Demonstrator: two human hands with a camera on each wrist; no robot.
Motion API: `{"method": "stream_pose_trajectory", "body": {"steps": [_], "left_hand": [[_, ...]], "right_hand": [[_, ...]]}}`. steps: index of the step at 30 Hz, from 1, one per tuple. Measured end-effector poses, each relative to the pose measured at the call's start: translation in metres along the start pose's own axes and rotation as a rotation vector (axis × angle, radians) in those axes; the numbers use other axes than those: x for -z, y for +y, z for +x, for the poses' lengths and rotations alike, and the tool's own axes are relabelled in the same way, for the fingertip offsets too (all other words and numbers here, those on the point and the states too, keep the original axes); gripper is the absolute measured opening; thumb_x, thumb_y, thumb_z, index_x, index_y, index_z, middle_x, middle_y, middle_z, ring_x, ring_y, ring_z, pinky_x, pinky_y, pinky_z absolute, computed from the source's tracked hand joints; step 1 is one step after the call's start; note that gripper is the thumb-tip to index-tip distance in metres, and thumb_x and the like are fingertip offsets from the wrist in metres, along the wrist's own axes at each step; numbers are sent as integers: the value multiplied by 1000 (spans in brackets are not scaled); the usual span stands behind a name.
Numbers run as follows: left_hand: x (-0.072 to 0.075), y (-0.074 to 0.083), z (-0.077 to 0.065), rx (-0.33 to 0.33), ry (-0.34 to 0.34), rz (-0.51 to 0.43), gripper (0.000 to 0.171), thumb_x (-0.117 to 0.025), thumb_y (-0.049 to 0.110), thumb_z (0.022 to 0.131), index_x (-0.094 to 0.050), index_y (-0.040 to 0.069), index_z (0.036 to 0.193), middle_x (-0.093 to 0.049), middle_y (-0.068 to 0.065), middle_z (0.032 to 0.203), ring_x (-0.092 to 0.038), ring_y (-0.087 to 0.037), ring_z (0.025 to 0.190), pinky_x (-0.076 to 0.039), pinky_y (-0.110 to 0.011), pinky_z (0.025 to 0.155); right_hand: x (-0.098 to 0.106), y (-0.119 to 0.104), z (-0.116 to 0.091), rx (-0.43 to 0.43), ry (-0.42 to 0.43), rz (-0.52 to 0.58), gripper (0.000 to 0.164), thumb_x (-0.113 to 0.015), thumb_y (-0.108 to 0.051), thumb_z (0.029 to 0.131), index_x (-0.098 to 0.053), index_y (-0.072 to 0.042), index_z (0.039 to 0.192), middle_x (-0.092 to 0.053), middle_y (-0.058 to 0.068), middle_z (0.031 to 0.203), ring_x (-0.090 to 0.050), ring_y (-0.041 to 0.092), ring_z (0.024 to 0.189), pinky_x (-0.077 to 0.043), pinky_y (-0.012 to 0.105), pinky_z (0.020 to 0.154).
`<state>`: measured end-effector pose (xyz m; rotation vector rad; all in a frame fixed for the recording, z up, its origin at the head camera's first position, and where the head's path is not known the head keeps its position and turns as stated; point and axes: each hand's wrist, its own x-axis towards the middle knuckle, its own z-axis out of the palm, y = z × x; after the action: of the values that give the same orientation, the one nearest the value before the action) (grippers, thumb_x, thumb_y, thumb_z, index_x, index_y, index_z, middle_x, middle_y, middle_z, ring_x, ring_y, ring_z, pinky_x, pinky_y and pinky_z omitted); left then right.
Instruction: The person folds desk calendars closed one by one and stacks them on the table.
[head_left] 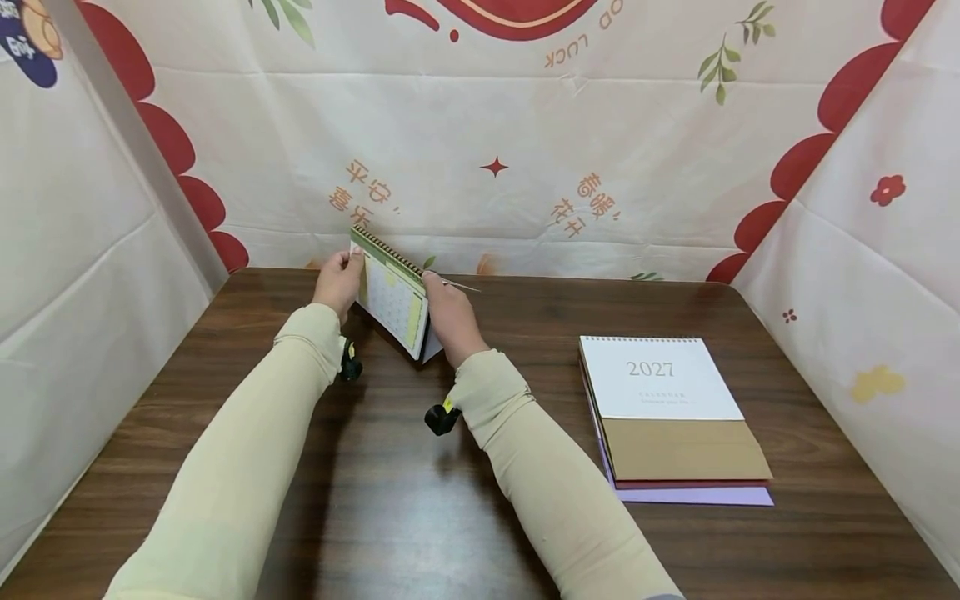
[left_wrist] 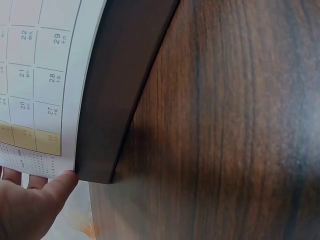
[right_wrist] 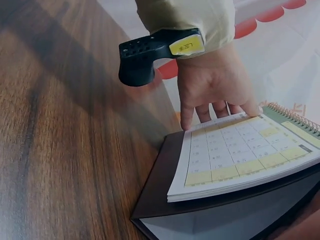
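Toward the back left of the table, both hands hold a spiral-bound desk calendar (head_left: 392, 298) with a green top strip and a dark stand. My left hand (head_left: 339, 282) pinches its left edge, thumb on the printed page; the left wrist view shows that hand (left_wrist: 30, 205) at the page margin. At the opposite edge, my right hand (head_left: 452, 318) grips near the spiral binding. A thin pale edge sticks out behind the right hand. In the right wrist view, the calendar pages (right_wrist: 235, 150) lie over the dark tent-shaped stand (right_wrist: 162, 175). Whether the stand touches the table, I cannot tell.
At the right of the brown wooden table (head_left: 390, 500) lies a stack of calendars, topped by a white 2027 calendar (head_left: 663, 387) on a tan base, with a purple edge (head_left: 697, 497) below. Printed cloth walls (head_left: 465, 117) enclose the table's back and sides.
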<state>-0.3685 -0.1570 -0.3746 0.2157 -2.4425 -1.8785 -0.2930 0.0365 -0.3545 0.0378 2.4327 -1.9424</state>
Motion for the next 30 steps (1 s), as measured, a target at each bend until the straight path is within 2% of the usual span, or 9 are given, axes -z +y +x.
{"method": "stream_pose_trajectory", "body": {"steps": [6, 12, 22, 25, 27, 30], "left_hand": [[-1, 0, 1, -5, 8, 0, 62, -37, 52, 104, -43, 6, 143, -43, -13, 142, -40, -25, 123, -34, -41, 105], [-1, -1, 1, -3, 14, 10, 63, -37, 54, 103, -43, 7, 144, -42, -13, 144, -39, -26, 124, -34, -42, 105], [0, -4, 1, -9, 36, -7, 61, -39, 52, 103, -45, 6, 142, -44, -12, 139, -40, -24, 121, -34, -40, 104], [1, -4, -1, -4, 28, -8, 60, -40, 51, 104, -45, 6, 142, -44, -12, 138, -40, -25, 121, -34, -40, 104], [1, -3, -3, -2, 26, -9, 60, -40, 51, 104, -46, 6, 143, -45, -13, 137, -40, -24, 120, -35, -39, 104], [1, -2, -5, -5, 28, -11, 59, -41, 50, 104, -47, 5, 141, -46, -13, 133, -41, -24, 118, -36, -38, 102]], "right_hand": [[1, -1, 2, 18, -9, 8, 59, -37, -51, 99, -69, -7, 119, -67, 7, 120, -60, 18, 105, -43, 33, 94], [4, -2, 0, 37, -18, 81, 50, -44, -45, 100, -72, -6, 112, -71, 6, 108, -64, 16, 96, -46, 32, 91], [5, 0, -2, 34, -22, 177, 45, -51, -44, 100, -74, -5, 98, -73, 5, 101, -57, 14, 80, -40, 31, 69], [6, 2, -3, 36, -10, 161, 45, -53, -46, 99, -74, -8, 91, -73, 2, 96, -55, 14, 76, -38, 31, 66], [7, 2, -5, 39, -4, 125, 47, -53, -48, 98, -70, -8, 82, -69, 2, 83, -50, 15, 68, -36, 32, 62], [9, 2, -7, 69, 10, 69, 48, -52, -51, 98, -66, -11, 73, -64, -2, 75, -45, 16, 62, -33, 32, 58]]}}
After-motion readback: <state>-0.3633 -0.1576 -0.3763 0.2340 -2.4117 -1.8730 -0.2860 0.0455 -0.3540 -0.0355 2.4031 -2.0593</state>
